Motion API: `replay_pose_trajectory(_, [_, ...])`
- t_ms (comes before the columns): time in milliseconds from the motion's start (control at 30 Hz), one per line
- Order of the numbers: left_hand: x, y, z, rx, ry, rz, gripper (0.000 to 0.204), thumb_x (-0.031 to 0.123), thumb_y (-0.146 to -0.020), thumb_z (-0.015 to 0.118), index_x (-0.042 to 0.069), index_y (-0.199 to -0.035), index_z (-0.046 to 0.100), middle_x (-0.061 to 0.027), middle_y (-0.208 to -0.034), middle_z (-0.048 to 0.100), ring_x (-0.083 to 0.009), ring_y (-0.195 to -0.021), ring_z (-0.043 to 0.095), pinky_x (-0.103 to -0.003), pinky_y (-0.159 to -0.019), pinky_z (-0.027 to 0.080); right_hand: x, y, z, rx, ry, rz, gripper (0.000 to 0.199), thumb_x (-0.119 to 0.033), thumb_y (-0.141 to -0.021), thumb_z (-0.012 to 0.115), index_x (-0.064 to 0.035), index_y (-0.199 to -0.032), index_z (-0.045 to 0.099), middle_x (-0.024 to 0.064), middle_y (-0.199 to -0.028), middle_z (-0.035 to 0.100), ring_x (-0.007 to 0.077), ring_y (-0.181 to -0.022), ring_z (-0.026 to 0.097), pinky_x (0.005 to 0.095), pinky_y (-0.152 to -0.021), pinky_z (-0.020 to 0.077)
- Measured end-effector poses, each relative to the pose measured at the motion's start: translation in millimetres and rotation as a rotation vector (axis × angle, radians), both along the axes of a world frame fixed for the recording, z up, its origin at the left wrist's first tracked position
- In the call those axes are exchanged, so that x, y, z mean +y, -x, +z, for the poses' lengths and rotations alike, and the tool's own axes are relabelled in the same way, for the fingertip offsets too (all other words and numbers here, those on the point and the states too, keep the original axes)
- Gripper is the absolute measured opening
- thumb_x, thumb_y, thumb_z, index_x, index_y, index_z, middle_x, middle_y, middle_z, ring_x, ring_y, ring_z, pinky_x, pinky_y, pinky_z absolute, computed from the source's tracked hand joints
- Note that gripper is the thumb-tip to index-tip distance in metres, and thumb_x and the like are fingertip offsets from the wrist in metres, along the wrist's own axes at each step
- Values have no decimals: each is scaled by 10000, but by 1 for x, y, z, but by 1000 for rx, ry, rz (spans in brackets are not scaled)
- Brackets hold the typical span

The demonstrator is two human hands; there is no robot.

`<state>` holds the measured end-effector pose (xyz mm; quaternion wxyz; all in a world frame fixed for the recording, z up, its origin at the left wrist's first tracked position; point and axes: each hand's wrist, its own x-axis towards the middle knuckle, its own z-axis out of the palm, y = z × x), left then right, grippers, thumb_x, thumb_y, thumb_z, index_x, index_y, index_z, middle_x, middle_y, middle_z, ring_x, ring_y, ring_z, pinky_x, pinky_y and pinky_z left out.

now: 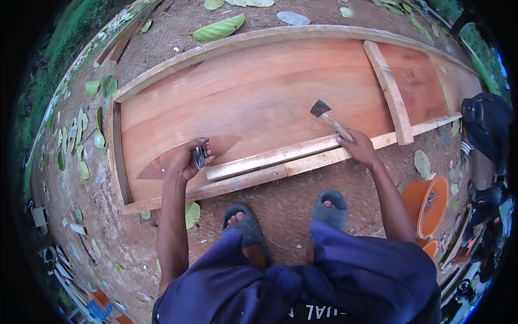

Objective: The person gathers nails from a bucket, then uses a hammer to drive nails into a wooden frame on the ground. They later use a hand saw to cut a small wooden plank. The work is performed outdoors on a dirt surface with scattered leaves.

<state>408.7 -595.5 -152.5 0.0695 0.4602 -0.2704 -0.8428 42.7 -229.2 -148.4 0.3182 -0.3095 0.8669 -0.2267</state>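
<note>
My left hand (pixel 189 160) is closed around a bunch of nails (pixel 200 156) above the near left part of a reddish plywood sheet (pixel 259 97). In my right hand (pixel 357 148) is a small hatchet (pixel 327 112), gripped by its wooden handle, with the dark head pointing away over the plywood. Between my hands a wooden batten (pixel 280 156) lies along the sheet's near side, next to the near frame strips (pixel 318 162). A crosspiece (pixel 388 92) spans the frame toward the right.
An orange bucket (pixel 422 208) holding nails stands by my right forearm. At the far right, a person in dark clothes (pixel 488 127) is beside the frame's end. Large leaves (pixel 218 28) litter the dirt, and wood offcuts (pixel 125 40) lie at the upper left.
</note>
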Motion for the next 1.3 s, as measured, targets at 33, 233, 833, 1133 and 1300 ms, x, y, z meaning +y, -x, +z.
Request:
replay_pose_trajectory(33, [-2,1,-2,-38,25,-40,210,80,-986,536,12,-1185,526,-106,-895,628,-210,-768,688,-381,-657,657,0,-1,0,4,1,0,457,-402,-932,669,-77,-1252,684,175,-995,725,319,-962,693,412,-874,506])
replay_pose_trajectory(233, [-11,22,5,-287,292,-304,205,56,-946,547,47,-1150,531,-58,-841,602,-178,-712,643,-370,-618,611,-5,-7,7,4,-33,-5,461,-405,-932,668,-74,-1252,687,181,-1005,728,320,-972,701,410,-867,510])
replay_pose_trajectory(833, [-44,24,-83,-598,1690,-724,156,44,-916,557,-57,-1035,569,-259,-952,624,-407,-892,622,-472,-802,499,14,5,-11,152,12,114,443,-489,-927,642,-118,-1165,688,188,-1011,719,391,-1035,669,505,-930,480])
replay_pose_trajectory(1133, [-62,11,-104,-502,1649,-555,301,60,-931,573,-74,-1200,585,-268,-1024,637,-418,-945,634,-473,-799,500,7,1,-15,133,77,96,422,-476,-927,648,-126,-1159,689,184,-996,719,390,-1006,671,507,-920,478])
replay_pose_trajectory(1300, [-62,8,-96,-614,1613,-681,351,98,-921,607,-72,-1228,594,-254,-1037,630,-400,-988,645,-458,-835,512,8,1,-14,156,86,82,418,-476,-927,653,-128,-1155,691,177,-994,722,380,-1009,674,501,-925,477])
